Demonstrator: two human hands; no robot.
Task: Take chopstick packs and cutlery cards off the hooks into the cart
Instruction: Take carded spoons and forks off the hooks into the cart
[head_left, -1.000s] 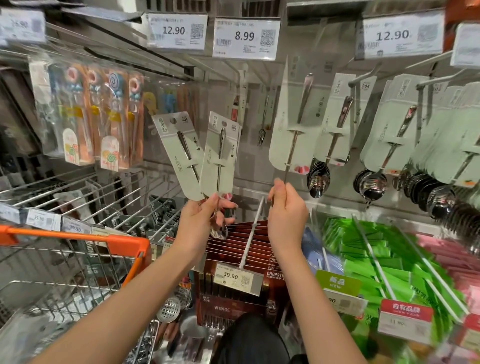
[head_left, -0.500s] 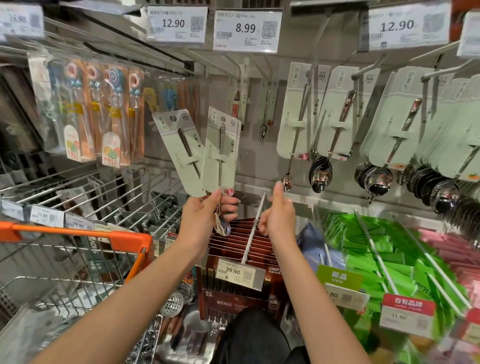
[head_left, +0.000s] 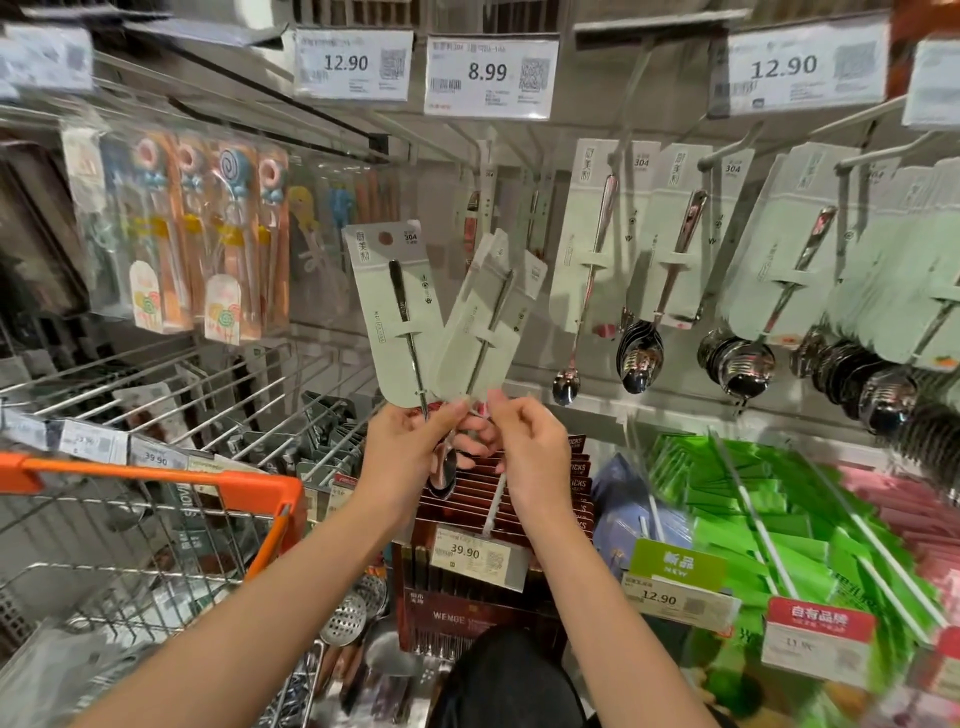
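The spoon cards (head_left: 447, 317) fan upward from their lower ends, long axes near vertical, the left one leaning left and the others right. The left hand (head_left: 410, 447) pinches their bottoms; the right hand (head_left: 524, 441) touches in beside it, fingers curled at the same ends. The cart (head_left: 156, 488) lies down and left, nearer the left hand.

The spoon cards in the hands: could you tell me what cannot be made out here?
- Head view: how many spoon cards overlap on the right; blurred.
- Their lower ends; left hand and right hand cover them.
- Cart contents; cut off, blurred.
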